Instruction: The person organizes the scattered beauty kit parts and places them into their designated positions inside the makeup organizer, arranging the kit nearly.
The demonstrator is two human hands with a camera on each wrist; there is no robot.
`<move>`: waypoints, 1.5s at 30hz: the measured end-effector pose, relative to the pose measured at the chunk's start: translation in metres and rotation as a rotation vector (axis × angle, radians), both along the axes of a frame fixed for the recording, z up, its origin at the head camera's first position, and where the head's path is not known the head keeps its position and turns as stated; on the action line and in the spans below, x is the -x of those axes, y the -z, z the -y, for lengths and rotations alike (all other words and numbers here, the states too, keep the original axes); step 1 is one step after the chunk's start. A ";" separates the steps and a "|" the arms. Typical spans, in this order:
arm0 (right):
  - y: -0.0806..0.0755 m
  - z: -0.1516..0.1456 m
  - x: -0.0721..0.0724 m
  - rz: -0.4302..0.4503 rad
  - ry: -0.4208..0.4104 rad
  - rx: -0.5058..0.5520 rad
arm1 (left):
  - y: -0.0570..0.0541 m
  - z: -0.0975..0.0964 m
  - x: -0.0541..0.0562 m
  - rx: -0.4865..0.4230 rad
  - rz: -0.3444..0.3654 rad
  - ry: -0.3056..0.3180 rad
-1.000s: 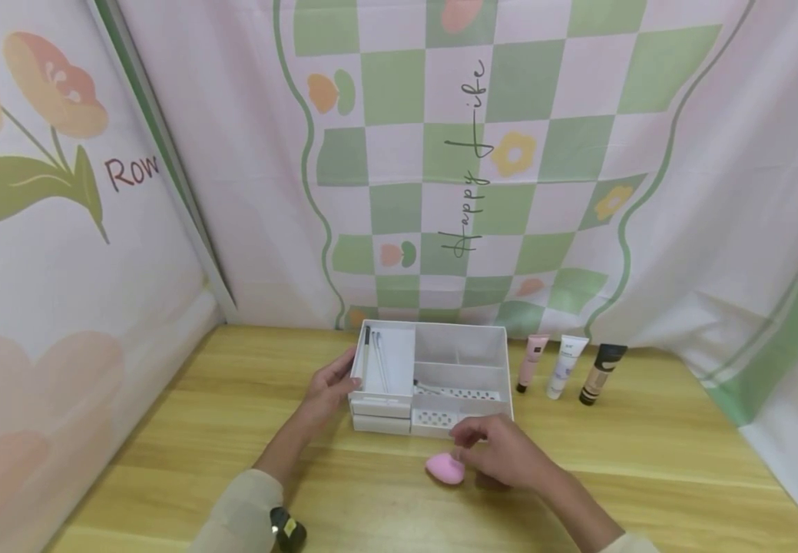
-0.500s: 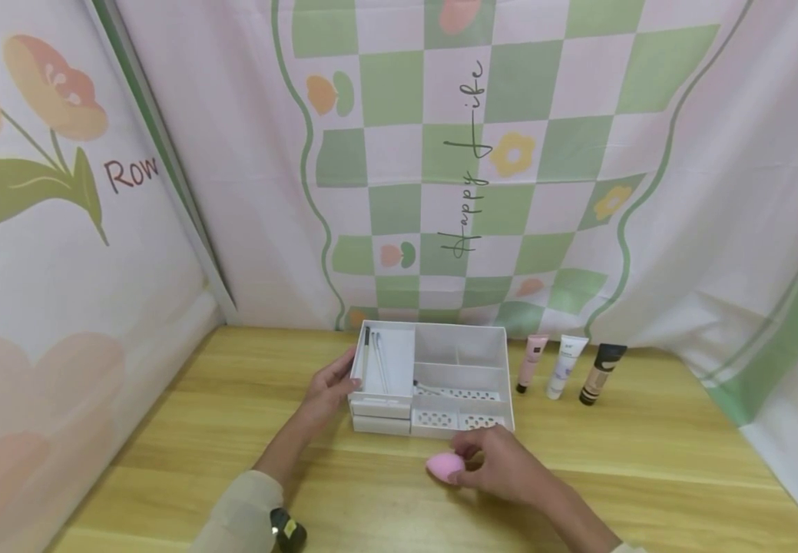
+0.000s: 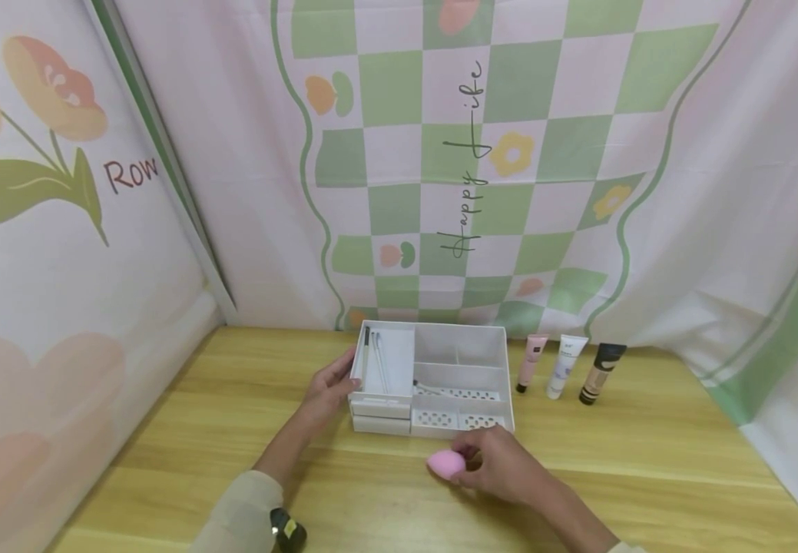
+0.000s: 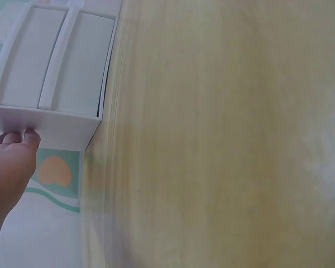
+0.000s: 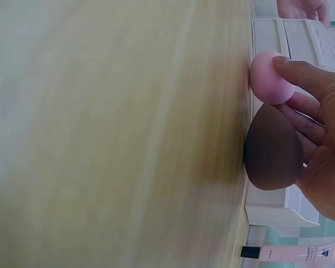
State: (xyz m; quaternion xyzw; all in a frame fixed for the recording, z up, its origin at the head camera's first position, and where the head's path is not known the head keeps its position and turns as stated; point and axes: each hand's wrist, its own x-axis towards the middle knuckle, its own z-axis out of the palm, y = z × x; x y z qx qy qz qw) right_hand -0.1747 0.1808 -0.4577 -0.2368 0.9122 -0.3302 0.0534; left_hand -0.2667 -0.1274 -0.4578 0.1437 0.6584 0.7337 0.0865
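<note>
My right hand (image 3: 502,465) pinches a pink makeup sponge (image 3: 445,465) at the tabletop in front of the white organizer (image 3: 381,425). In the right wrist view the thumb lies on the pink sponge, with fingers behind it. A dark brown makeup sponge (image 5: 274,149) stands beside it, close to the palm; the hand hides it in the head view. My left hand (image 3: 326,390) touches the organizer's left side wall; in the left wrist view its fingertips are against that wall. Slim brushes (image 3: 380,361) lie on the organizer's left top.
Right of the organizer stand a pink tube (image 3: 531,363), a white tube (image 3: 566,367) and a black-capped beige tube (image 3: 600,374). The organizer has two drawers at left and open compartments at right, one holding a thin tool (image 3: 428,389). A printed curtain (image 3: 399,92) hangs behind the table.
My right thumb has come round to the pink sponge, and the hand has shifted so the organizer's front right compartment shows. The sponge has tilted slightly. My left hand stays in place.
</note>
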 end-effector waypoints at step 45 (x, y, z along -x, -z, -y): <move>-0.025 -0.011 0.017 -0.038 0.068 0.104 | -0.001 0.000 0.001 -0.016 -0.013 0.017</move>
